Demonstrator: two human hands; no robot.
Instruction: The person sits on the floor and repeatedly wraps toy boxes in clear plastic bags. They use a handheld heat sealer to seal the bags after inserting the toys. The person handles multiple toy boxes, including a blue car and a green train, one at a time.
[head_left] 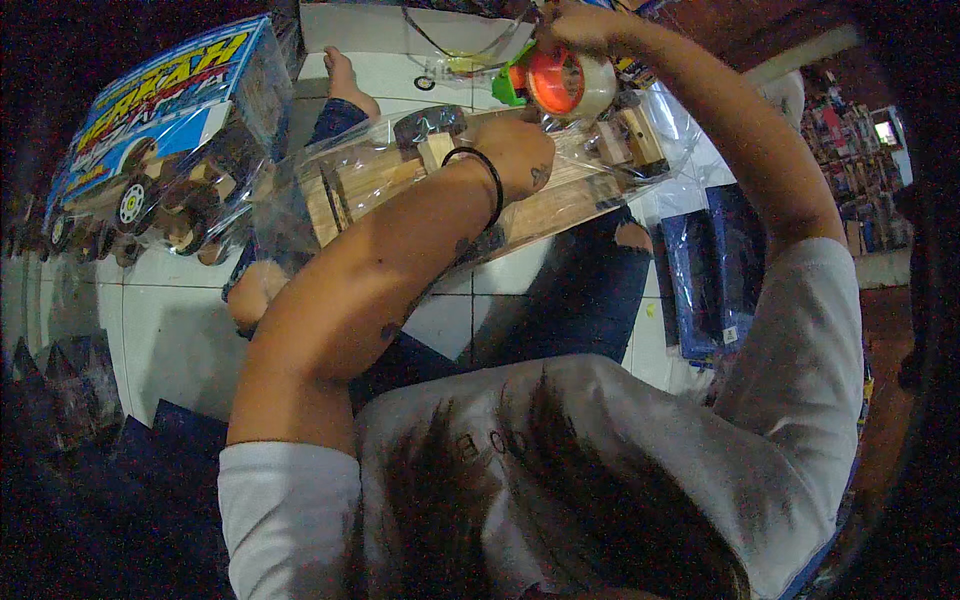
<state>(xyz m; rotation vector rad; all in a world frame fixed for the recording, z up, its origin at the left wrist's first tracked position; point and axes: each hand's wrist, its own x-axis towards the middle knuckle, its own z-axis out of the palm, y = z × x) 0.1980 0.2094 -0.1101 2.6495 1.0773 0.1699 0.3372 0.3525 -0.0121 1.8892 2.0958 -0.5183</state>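
Has at the upper left a bulky blue-and-white box-shaped toy truck [150,110], wheeled and bagged in shiny plastic. Has ahead, at upper centre, a long, flat, wheeled pale-wood toy body [560,205] under crinkled clear film [385,160]. Seems to be at the taping step of wrapping the wood; for the next move, probably needs the film pressed flat and the tape drawn taut. Slants the left forearm up across the wooden body, elbow bent, with left hand [520,150] low over the film; cannot tell the grip, fingers being hidden. Raises the right elbow outward, forearm angling back inward, with right hand [585,30] curled closed, seemingly on the upper side of a green-and-orange plastic tape dispenser [553,85].
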